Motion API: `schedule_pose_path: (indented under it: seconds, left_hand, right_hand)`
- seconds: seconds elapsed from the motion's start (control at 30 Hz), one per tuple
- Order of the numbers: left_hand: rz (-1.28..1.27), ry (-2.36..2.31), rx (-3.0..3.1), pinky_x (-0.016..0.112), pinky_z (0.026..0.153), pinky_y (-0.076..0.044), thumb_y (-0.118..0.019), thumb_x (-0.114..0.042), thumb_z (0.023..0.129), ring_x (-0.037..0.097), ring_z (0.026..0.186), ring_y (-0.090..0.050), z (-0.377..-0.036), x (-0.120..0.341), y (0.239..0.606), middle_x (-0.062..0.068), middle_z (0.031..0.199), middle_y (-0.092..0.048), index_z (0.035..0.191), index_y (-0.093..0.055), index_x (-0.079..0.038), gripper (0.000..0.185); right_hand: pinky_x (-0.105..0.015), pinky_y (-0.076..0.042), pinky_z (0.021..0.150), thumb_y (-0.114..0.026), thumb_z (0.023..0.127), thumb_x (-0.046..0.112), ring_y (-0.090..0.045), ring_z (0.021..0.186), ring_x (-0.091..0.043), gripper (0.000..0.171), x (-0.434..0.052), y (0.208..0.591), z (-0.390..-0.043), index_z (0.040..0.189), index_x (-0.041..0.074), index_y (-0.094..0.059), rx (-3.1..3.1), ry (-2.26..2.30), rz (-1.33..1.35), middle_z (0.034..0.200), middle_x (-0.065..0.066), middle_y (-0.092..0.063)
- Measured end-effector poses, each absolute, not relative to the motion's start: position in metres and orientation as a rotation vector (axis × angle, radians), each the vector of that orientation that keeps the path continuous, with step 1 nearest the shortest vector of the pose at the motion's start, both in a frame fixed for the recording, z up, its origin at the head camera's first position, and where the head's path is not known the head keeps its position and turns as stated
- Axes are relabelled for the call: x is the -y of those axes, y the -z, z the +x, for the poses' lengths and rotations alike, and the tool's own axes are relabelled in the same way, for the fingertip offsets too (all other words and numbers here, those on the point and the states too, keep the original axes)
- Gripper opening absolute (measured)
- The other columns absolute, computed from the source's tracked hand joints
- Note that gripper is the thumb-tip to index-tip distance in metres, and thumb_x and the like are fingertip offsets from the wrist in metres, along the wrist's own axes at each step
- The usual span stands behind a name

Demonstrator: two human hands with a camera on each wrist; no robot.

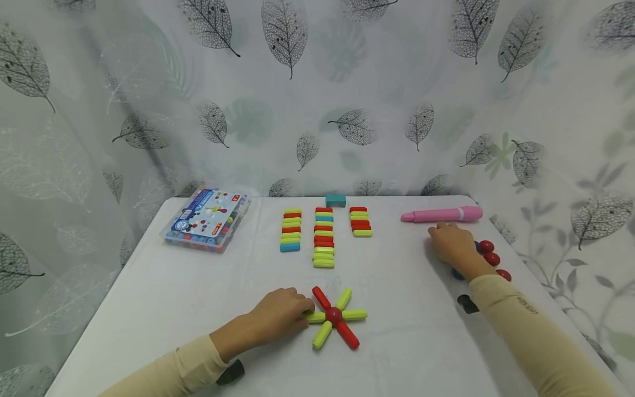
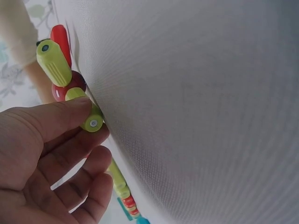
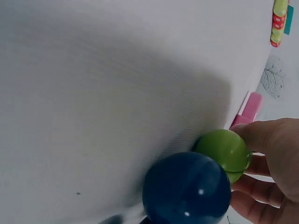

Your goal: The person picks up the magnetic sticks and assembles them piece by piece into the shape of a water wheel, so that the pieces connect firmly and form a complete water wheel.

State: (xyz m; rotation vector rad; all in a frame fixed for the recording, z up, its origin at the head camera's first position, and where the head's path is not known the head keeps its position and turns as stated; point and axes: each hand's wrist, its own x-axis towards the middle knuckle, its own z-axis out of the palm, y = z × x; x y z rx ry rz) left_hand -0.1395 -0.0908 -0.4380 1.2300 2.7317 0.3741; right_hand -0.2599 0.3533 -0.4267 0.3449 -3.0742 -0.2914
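My left hand pinches one yellow-green rod of a star-shaped piece between thumb and index finger. At the star's middle is a red ball, with red rods and yellow-green rods around it; it lies on the table. At the table's right side, my right hand has its thumb and fingers curled about a green ball. A dark blue ball is beside the green one, nearer the right wrist camera. Several red balls sit by the right wrist, and the hand and sleeve partly hide this group.
Rows of red, yellow-green and blue rods lie mid-table, with a teal block at the back edge. A clear boxed set stands back left. A pink pen-shaped object lies beyond the right hand. The white table meets a leaf-patterned curtain.
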Motion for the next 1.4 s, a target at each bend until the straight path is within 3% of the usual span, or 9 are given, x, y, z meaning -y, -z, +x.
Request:
schedule_pose_path:
  seconds: [0.17,0.67,1.07,1.4]
  left_hand:
    - [1.230,-0.375,-2.730,0.018,0.072,-0.049,-0.083,-0.022,0.087,0.003,0.073,-0.050,-0.140,0.091,0.438,-0.014,0.083,-0.068,0.105,-0.075,-0.019,0.020]
    - [1.213,-0.368,-2.726,0.019,0.072,-0.050,-0.083,-0.022,0.087,0.003,0.073,-0.051,-0.140,0.090,0.439,-0.013,0.084,-0.069,0.106,-0.075,-0.019,0.021]
    - [1.231,-0.384,-2.726,0.020,0.073,-0.050,-0.083,-0.022,0.087,0.002,0.074,-0.051,-0.141,0.091,0.440,-0.014,0.085,-0.069,0.106,-0.075,-0.020,0.021]
    - [1.238,-0.376,-2.738,0.019,0.072,-0.049,-0.083,-0.022,0.087,0.003,0.074,-0.051,-0.141,0.092,0.440,-0.013,0.085,-0.069,0.105,-0.075,-0.019,0.021]
  right_hand:
    - [-0.058,-0.058,0.062,-0.063,0.094,-0.004,-0.061,0.091,-0.043,0.011,-0.348,0.429,-0.252,0.105,-0.002,-0.063,2.911,0.320,0.455,0.102,-0.023,-0.062]
    - [-0.050,-0.061,0.063,-0.081,0.083,-0.001,-0.064,0.095,-0.042,0.040,-0.321,0.433,-0.230,0.117,-0.006,-0.062,2.596,0.381,0.636,0.111,-0.024,-0.062]
    - [-0.048,-0.059,0.089,-0.087,0.078,0.003,-0.067,0.102,-0.036,0.048,-0.258,0.433,-0.191,0.121,0.001,-0.066,2.337,0.355,0.939,0.120,-0.019,-0.066]
    - [-0.042,-0.058,0.093,-0.092,0.075,0.012,-0.067,0.109,-0.029,0.058,-0.227,0.437,-0.170,0.127,0.008,-0.067,2.349,0.327,1.096,0.127,-0.013,-0.066]
